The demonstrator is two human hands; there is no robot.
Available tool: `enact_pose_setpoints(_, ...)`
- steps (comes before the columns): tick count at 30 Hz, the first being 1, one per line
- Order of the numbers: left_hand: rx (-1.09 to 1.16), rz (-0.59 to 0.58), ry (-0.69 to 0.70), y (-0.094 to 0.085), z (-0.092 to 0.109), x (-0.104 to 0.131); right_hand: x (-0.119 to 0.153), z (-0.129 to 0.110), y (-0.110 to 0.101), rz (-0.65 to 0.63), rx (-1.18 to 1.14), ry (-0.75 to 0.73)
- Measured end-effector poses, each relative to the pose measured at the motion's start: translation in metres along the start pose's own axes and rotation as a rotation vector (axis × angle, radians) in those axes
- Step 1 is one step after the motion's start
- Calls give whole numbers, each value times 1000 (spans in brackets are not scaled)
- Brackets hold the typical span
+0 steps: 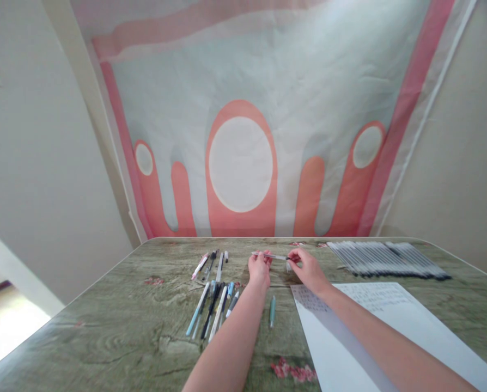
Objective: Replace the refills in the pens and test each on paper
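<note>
Pen [277, 256] is in both hands, held about level above the far middle of the table [125, 321]. Left hand [260, 268]: fingers closed round the pen's left part; exact finger placement too small to read. Right hand [308, 268]: thumb and fingertips pinched together on its dark right end. A small pale object [288, 267] lies just beneath the right fingers; cannot tell what it is.

Done, as far as the layout shows: a row of slim clear sticks [386, 258] lies side by side at far right, dark ends toward the person. Pens or refills, cannot tell. The paper [361, 348], near right under the right forearm, carries writing along its far edge; most of its surface is blank.

Left, by my judgement: the pen in hand is not yet set down. To the left lie two loose groups, a small far cluster [220, 265] and a larger near cluster [218, 314] of mixed pens, neither lined up like the row. A teal pen [272, 312] lies alone between left forearm and paper, touched by neither hand. Whether the clusters are finished or waiting, cannot tell.
</note>
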State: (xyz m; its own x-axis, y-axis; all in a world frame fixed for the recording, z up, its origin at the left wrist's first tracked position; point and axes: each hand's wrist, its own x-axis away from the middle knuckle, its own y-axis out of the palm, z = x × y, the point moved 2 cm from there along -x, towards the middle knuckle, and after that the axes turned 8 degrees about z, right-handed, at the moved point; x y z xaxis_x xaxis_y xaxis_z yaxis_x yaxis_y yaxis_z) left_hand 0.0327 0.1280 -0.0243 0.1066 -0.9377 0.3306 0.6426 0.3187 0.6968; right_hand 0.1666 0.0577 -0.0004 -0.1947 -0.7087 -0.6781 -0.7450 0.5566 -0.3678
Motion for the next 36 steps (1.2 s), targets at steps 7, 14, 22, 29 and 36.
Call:
enact_pose_setpoints(7, -5, 17, -23, 0, 0, -1, 1, 0, -1, -19, -11, 37)
enact_pose_setpoints(14, -9, 19, -30, 3, 2, 2, 0, 2, -1, 1, 9, 34)
enact_pose_setpoints(22, 11, 19, -30, 6, 4, 4, 0, -6, -3, -3, -13, 36)
enact_pose_setpoints(29, 40, -1, 28, 10, 6, 9, 1, -2, -2, 8, 58, -15)
enact_pose_setpoints(36, 31, -46, 78, 10, 7, 11, 1, -4, -5, 20, 83, -102)
